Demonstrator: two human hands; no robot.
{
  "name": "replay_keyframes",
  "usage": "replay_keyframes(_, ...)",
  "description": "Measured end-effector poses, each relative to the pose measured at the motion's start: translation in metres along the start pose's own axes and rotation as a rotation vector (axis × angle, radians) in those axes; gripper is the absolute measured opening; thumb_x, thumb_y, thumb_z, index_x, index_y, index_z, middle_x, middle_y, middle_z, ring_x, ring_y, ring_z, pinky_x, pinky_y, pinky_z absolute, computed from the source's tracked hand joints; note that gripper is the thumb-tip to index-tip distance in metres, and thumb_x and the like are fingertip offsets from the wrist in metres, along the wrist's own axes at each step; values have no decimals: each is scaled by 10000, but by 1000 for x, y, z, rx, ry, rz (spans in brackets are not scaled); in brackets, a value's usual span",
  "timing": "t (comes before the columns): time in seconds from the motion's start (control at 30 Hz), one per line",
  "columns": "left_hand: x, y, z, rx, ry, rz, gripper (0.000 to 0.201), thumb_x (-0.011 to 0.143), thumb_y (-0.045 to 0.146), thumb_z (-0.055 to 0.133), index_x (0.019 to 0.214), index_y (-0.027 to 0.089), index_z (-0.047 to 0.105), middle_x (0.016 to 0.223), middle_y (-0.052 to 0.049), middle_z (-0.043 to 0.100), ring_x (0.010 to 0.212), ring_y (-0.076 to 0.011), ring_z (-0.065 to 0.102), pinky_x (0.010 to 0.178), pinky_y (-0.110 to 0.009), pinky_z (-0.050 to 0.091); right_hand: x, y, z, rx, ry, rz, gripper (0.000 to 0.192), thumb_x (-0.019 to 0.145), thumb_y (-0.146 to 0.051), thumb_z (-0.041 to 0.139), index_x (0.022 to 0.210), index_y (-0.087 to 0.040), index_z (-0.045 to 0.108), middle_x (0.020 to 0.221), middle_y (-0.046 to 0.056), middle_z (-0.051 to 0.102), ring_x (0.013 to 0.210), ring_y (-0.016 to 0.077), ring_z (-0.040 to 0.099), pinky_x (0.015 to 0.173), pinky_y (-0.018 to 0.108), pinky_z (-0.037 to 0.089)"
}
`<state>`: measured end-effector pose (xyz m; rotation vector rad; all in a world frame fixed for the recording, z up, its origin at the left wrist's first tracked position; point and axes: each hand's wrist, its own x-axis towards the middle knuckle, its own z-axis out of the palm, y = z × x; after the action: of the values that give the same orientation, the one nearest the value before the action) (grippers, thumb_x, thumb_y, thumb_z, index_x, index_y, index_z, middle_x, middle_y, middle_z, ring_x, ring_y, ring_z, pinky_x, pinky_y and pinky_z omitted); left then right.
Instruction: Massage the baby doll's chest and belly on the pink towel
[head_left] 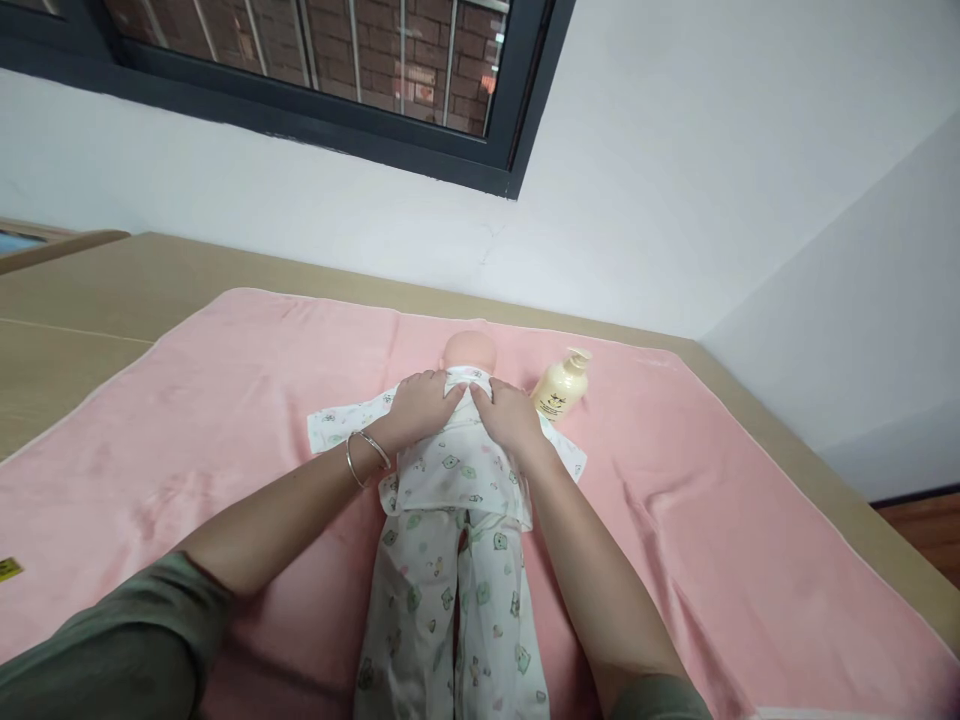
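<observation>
From the head camera I see a baby doll (pixel 450 470) lying face-up on a pink towel (pixel 225 400), its head (pixel 469 352) toward the far edge of the bed (pixel 112 290) and its legs running back toward me, roughly along the middle of the towel. It wears a white printed top and matching trousers (pixel 457 610).

My left hand (pixel 421 405) lies flat on the doll's chest just below the neck, fingers spread and pressing the fabric down; it grips nothing that I can make out. My right hand (pixel 512 413) sits beside it on the other side of the chest, palm down in the same way, fingertips near the collar (pixel 469 377). The two hands nearly meet at the midline, which I judge is how the front of the top is kept closed and smooth against the body. Whether any finger pinches a fastening there I cannot tell, since the hands cover it. A silver bangle (pixel 365 455) rings the left wrist, and olive sleeves (pixel 112 650) show at the near edge of the picture.

The top's sleeves are spread out flat to either side, so the garment lies open-armed on the towel. A cream pump bottle (pixel 562 388) rests tilted on the towel just beside the doll's head, on the right, close to my right hand but apart from it.

Beyond the bed's far edge are a white wall and a dark-framed window (pixel 337 100).
</observation>
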<state>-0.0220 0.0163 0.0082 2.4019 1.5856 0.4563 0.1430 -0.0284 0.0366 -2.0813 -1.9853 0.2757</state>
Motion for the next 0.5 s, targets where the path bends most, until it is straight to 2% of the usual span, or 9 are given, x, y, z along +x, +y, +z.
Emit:
replay_keyframes(0.23,-1,2,0,30,21,-8,555,1033,509,269,1203,131,637,1199,-162,733,1132,-307,679,979,-421,500,0,0,5,26,15,-18,548,1074,-530,314,1201,-128,665,1258,193,713,1201,316,625,990,379,410)
replay_keyframes(0.5,-13,11,-1,111,52,45,457,1041,404,307,1173,108,628,1166,-187,715,1098,-323,665,972,-443,500,5,9,4,57,9,-28,554,1064,-566,325,1206,-151,665,1260,164,719,1172,295,648,965,352,429)
